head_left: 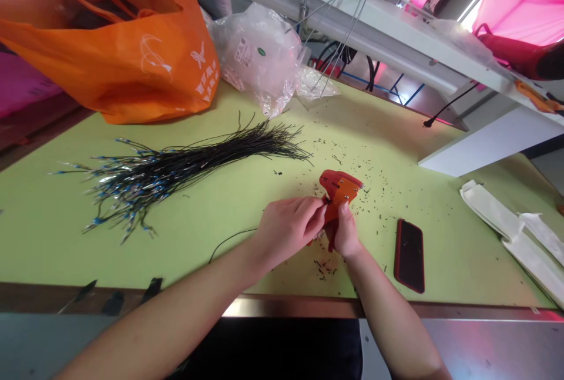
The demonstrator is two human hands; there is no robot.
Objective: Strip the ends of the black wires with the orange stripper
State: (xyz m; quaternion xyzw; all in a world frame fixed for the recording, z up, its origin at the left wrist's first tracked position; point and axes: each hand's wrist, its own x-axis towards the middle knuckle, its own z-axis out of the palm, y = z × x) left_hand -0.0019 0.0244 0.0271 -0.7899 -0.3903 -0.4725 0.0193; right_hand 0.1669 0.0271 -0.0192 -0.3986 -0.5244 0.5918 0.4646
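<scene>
Closed around the handles of a red-and-orange wire stripper (339,186) is my right hand (347,232), its thumb up along the tool's body. My left hand (291,220) pinches at the near side of the stripper's jaws. A thin black wire (229,238) runs out from under that hand and curves toward the table's front edge; its tip is hidden by my fingers. To the left lies a large bundle of black wires (207,154), with blue and silvery ends at its left side.
Small black scraps litter the yellow-green table (211,268) around the stripper. A red-cased phone (409,256) lies at right, near white strips (497,215). Behind stand an orange bag (145,69) and a clear plastic bag (264,57). A white shelf (418,36) crosses overhead.
</scene>
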